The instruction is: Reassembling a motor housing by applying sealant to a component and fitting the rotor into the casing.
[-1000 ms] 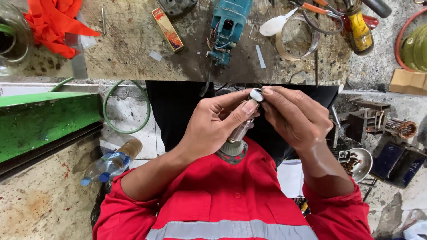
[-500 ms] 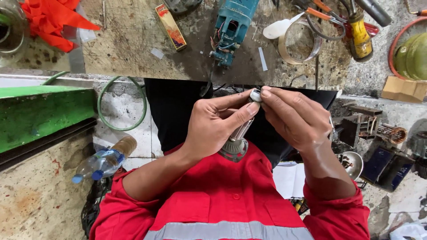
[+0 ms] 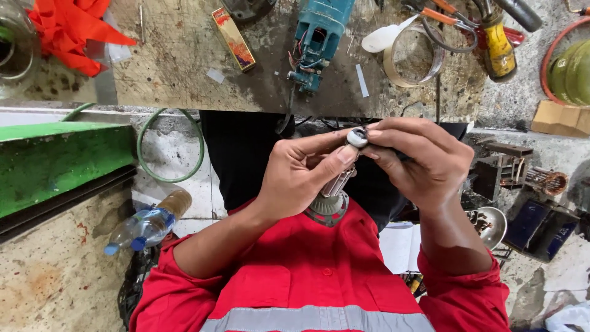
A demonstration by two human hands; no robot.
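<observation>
Steel-grey ribbed motor armature [image 3: 335,187] stands upright above the red-shirted lap, below the worktop [image 3: 184,74] edge, the left hand [image 3: 301,175] steadying its shaft while the right hand [image 3: 424,163] grip pinches the small silver end bearing [image 3: 357,138].

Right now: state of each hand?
Left hand: closed on the motor armature.
Right hand: fingertips pinching the bearing on its end.

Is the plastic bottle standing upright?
No, the plastic bottle lies on its side on the floor, below the green bench.
</observation>
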